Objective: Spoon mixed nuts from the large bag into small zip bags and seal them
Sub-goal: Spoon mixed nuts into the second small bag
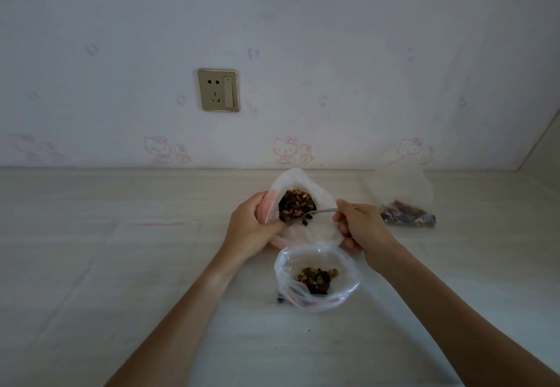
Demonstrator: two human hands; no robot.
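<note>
Large bag (306,186) | left fingers (266,205) grip rim | right fingers (341,220) pinch spoon (324,211) | filled bag (406,208) beside

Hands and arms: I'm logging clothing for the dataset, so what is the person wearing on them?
Nothing shows on either. The left hand and right hand are bare, without gloves; no rings or watch are visible. Both forearms are uncovered, with no sleeves in view.
</note>
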